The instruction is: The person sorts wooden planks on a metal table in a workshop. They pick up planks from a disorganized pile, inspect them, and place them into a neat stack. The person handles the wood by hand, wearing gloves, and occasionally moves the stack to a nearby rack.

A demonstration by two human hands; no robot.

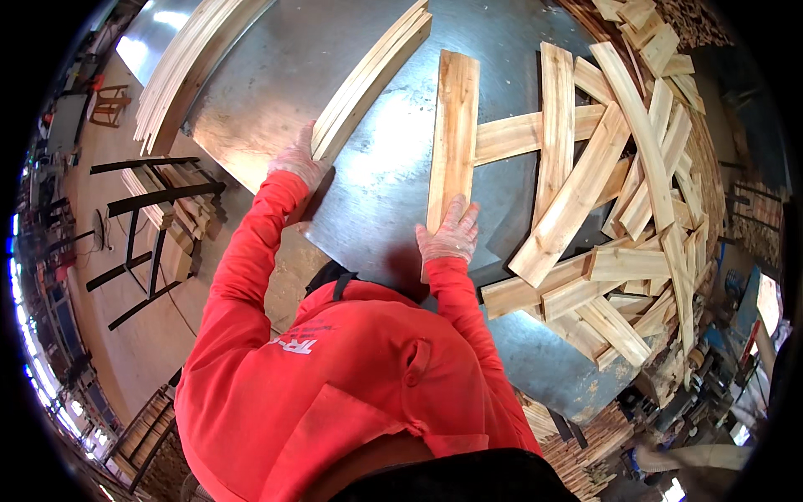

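My left hand (299, 161), in a clear thin glove, is closed round the near end of a short stack of narrow wooden boards (374, 79). This stack slants away over the metal tabletop (368, 197). My right hand (450, 234), gloved the same way, lies on the near end of a single flat wooden board (454, 125), its fingers spread apart. That board points away from me, and a crosswise board (512, 136) meets its right side. The underside of the right hand is hidden.
Loose boards (577, 197) lie crisscrossed in a pile on the right. A taller board stack (194, 63) stands at the table's far left. Beside the table on the left is a black metal frame (155, 201) with wood pieces; a wooden stool (109, 106) is beyond it.
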